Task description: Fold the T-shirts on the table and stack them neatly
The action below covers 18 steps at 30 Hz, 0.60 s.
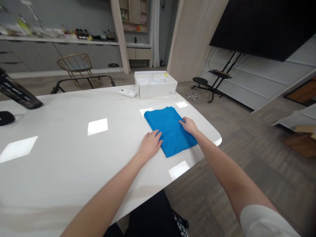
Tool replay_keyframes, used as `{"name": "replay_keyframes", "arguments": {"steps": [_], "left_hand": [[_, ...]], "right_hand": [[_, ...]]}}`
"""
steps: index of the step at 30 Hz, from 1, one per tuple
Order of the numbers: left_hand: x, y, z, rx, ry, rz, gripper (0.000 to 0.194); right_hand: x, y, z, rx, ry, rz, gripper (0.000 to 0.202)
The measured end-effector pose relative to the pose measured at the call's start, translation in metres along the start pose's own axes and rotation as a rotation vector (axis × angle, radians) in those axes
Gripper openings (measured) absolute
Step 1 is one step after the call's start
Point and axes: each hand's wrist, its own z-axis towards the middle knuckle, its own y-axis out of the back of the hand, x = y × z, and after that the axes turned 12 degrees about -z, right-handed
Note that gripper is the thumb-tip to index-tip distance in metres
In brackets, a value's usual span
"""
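A blue cloth [170,131], folded into a rough rectangle, lies flat near the right end of the white table [74,158]. My left hand [151,144] rests at its left edge, fingers apart, with the fingertips touching the fabric. On the cloth's right edge is my right hand [188,125], its thumb and fingers pinching the fabric, where a small crease shows.
Beyond the cloth stand an open white box [158,89] with clear wrapped contents and a small white device [127,93]. A dark bottle [19,90] and a black object [6,118] are at the far left. The table's rounded corner is right of the cloth.
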Motion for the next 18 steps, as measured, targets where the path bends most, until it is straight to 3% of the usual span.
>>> {"name": "replay_keyframes", "arguments": {"steps": [4, 8, 15, 18], "left_hand": [[-0.021, -0.032, 0.050, 0.045, -0.011, 0.015, 0.043], [-0.035, -0.056, 0.077, 0.033, -0.029, 0.025, 0.047], [-0.049, -0.075, 0.097, 0.017, -0.036, -0.027, 0.049], [-0.052, -0.069, 0.088, 0.020, -0.054, -0.045, 0.047]], "right_hand": [[-0.037, 0.003, 0.019, -0.003, -0.058, -0.007, 0.032], [-0.067, 0.006, 0.037, -0.007, -0.130, -0.021, 0.034], [-0.089, 0.014, 0.044, 0.014, -0.166, -0.034, 0.033], [-0.078, 0.016, 0.028, -0.110, -0.165, -0.082, 0.035]]}}
